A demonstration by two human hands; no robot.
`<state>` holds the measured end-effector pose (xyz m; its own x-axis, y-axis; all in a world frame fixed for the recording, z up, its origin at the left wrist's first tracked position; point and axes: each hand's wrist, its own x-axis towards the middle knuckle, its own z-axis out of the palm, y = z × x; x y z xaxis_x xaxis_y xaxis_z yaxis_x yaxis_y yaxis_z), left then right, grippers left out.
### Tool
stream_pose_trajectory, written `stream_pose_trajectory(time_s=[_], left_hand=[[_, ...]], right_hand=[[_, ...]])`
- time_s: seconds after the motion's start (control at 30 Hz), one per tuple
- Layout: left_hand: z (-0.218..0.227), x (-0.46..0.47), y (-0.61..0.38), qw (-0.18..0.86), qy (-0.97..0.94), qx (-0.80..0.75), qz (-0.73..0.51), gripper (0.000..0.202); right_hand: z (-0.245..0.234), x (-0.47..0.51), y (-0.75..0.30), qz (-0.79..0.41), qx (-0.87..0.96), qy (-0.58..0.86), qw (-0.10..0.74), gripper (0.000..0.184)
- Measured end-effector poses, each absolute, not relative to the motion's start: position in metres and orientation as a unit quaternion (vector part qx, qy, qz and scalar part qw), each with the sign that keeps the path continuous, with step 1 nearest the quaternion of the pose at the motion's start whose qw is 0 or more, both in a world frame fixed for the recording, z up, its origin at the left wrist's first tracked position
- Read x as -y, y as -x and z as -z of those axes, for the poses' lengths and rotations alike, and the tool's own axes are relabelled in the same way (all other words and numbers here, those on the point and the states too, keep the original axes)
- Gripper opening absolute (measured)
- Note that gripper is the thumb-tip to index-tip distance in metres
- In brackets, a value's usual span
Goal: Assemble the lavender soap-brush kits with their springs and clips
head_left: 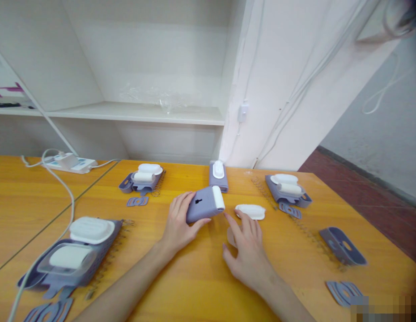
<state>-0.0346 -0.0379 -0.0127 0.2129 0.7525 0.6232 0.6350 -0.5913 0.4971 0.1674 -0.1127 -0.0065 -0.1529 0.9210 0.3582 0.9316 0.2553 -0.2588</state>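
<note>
My left hand is closed around a purple-grey plastic case, tilted above the table. A keyhole-shaped slot shows in its face, and a white rounded piece sits at its right end. My right hand is just right of the case, thumb and fingers apart, with the index fingertip close to the case's lower right corner. Partly hidden behind that hand is a translucent piece; I cannot tell whether the hand touches it. Beyond its fingertips lies a white oval dish-like part.
Purple-grey part sets with white pieces lie at near left, far left and far right. A case stands at the back. An open tray and slotted plate lie right. A cable trails from a power strip.
</note>
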Motion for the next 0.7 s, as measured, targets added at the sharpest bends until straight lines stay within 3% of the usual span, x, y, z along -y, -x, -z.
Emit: stream_pose_trajectory(time_s=[0.1,0.2,0.4,0.57,0.7], left_hand=[[0.013,0.036,0.034,0.066,-0.768,-0.460,-0.441,0.065],[0.014,0.034,0.034,0.064,-0.768,-0.464,-0.437,0.064],[0.013,0.039,0.034,0.054,-0.812,-0.430,-0.392,0.069],[0.012,0.042,0.033,0.027,-0.866,-0.365,-0.340,0.072],[0.013,0.043,0.032,0.010,-0.877,-0.351,-0.329,0.073]], right_hand=[[0.007,0.112,-0.169,-0.054,0.766,0.592,0.245,0.054],[0.007,0.106,-0.172,-0.104,0.704,0.616,0.339,0.036],[0.003,0.093,-0.181,-0.156,0.487,0.701,0.496,0.043],[0.009,0.087,-0.181,-0.280,0.358,0.588,0.669,0.039],[0.014,0.089,-0.172,-0.344,0.413,0.542,0.647,0.043]])
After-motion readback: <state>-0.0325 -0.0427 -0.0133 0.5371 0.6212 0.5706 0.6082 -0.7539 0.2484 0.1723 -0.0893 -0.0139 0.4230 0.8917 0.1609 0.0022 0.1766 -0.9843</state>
